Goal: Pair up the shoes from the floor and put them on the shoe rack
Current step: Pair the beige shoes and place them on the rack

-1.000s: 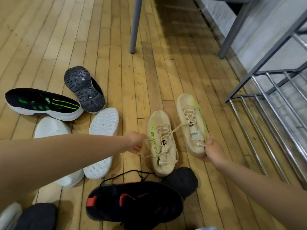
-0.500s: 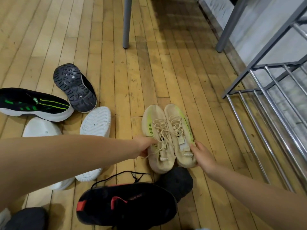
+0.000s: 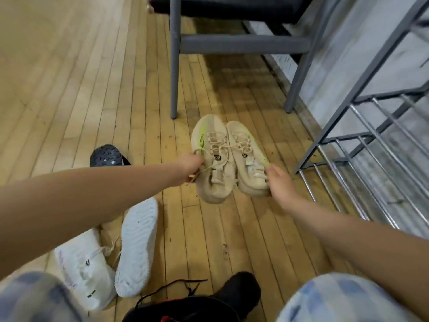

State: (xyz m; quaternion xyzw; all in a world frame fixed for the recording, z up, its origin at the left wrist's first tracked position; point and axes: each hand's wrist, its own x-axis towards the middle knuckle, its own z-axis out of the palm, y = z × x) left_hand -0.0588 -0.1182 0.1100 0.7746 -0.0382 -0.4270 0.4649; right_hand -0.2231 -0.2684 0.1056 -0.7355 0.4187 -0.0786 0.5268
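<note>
Nearest my view, below the beige pair, a black shoe with red accents [image 3: 197, 305] lies on the wooden floor [image 3: 92, 101], its lace trailing loose. Left of it, two white shoes rest on the floor: one upright [image 3: 86, 268], the other [image 3: 137, 249] turned so its ribbed sole faces up. The two are touching or nearly so; I cannot tell which.

My left hand [image 3: 189, 167] reaches in from the left of the beige pair. Its fingers [image 3: 197, 162] are curled closed on the outer edge and laces of the left beige shoe [image 3: 213, 163]. My right hand [image 3: 278, 182] comes in from the right. Its fingers [image 3: 271, 170] are closed on the collar side of the right beige shoe [image 3: 248, 159]. The two beige shoes sit side by side, touching along their inner edges, toes pointing away from me, and appear raised off the floor. Both carry a yellow-green stripe.

Left of the beige pair and behind my left forearm, a dark shoe [image 3: 106, 155] shows its treaded sole.

Right of the beige pair stands the shoe rack [image 3: 362, 140], grey frame with metal rods; the pair is near it, not on it.

Beyond the beige pair, a grey chair [image 3: 174, 66] stands on the floor.
</note>
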